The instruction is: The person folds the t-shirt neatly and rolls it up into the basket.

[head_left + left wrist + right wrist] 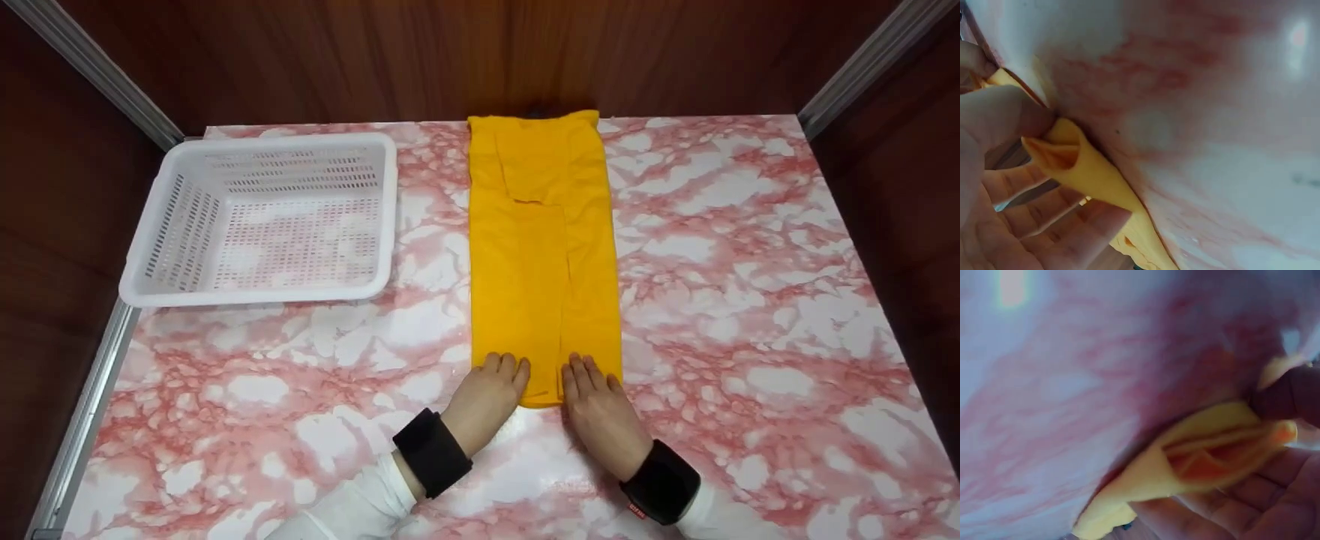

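A yellow shirt (536, 262) lies folded lengthwise into a long strip, its sides turned inward and a sleeve-like flap near the far end. At its near end, my left hand (487, 390) grips the left corner, fingers on top. In the left wrist view the thumb meets the edge of the rolled-up cloth (1095, 174). My right hand (600, 409) pinches the right corner in the same way. The right wrist view shows the layered cloth (1151, 472) opening into a fold between thumb and fingers.
A white perforated plastic basket (386, 225) stands to the left with nothing in it. The table (750, 315) has a pink and white marbled top. Dark wood panels (337, 60) rise behind and at both sides, and the shirt's far end reaches the back panel.
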